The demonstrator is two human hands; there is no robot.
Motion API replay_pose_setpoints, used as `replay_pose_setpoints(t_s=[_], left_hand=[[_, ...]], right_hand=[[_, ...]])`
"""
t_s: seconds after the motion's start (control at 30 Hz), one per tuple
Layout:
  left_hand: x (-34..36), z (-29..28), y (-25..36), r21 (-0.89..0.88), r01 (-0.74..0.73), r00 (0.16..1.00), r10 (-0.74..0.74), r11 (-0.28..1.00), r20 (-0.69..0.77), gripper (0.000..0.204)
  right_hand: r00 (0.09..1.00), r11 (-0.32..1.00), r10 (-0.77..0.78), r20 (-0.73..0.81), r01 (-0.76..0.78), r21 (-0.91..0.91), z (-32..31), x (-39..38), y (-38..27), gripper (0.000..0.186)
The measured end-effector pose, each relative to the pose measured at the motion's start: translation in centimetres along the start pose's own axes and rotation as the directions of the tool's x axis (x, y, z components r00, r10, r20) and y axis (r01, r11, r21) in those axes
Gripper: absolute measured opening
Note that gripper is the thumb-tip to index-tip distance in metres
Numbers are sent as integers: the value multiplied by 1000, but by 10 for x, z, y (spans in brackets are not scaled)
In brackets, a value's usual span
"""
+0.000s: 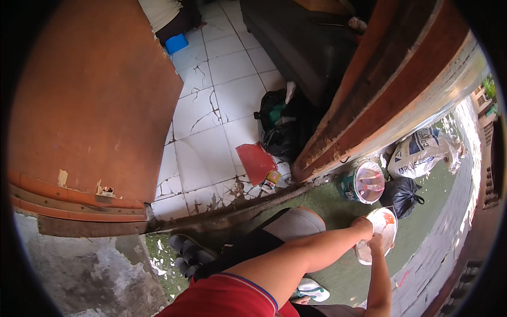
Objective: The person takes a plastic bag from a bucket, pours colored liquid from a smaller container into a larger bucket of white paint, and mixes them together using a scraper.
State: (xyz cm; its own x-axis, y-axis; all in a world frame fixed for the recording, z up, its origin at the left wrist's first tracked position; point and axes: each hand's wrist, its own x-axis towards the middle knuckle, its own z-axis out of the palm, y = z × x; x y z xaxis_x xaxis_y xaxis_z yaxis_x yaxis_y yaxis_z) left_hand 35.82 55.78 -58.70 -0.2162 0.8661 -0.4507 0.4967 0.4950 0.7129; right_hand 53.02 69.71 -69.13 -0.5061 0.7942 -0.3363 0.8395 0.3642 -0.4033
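A round whitish lid [390,232], smeared with orange-red, tilts in front of me at the right. My left hand [362,228] is closed at its left rim, gripping it. Just below, my right hand [376,243] is closed over the lid's face; what its fingers pinch, if anything, is too small to make out. Beyond the lid stands a bucket [346,187] with a white rim, its inside coated in white and pinkish smears. A knotted black plastic bag [400,196] sits beside the bucket.
A printed white sack [422,153] lies behind the bucket. The wooden door [90,105] stands at the left. Past the doorway sill are an open black bag [285,137] and a red flat piece [255,162]. Dark slippers [191,254] lie near my knee; another person [168,16] is inside.
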Motion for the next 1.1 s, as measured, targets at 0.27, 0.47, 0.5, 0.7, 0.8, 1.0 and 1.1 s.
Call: replay_pose_setpoints(t_s=[0.27,0.47,0.5,0.7,0.8,1.0,1.1], left_hand=[[31,26,-16,-23,48,999,-49,999,-15,71],[20,15,-21,-255,118,993,-117,960,22,88],[20,16,-23,-240,113,994,-112,964,20,86],[21,27,-23,-390,207,965,-252,897,-69,60],[18,32,-22,-416,187,961,-254,890,-111,54],[12,20,-23,-380,250,962,-273,890,-6,57],[11,24,-30,-347,246,960,-277,905,-41,57]], right_hand=[[926,917,-368,88,377,-131,-11,-6,3,30],[862,827,-502,75,503,-252,-31,-30,-28,27],[859,834,-504,97,512,-206,-26,-30,-33,26],[862,835,-507,25,498,-233,13,-37,-57,21],[902,850,-431,-13,401,-343,15,-31,-59,17],[951,885,-291,-106,226,-407,9,-28,-46,19],[972,883,-221,-83,163,-440,9,-26,-46,21]])
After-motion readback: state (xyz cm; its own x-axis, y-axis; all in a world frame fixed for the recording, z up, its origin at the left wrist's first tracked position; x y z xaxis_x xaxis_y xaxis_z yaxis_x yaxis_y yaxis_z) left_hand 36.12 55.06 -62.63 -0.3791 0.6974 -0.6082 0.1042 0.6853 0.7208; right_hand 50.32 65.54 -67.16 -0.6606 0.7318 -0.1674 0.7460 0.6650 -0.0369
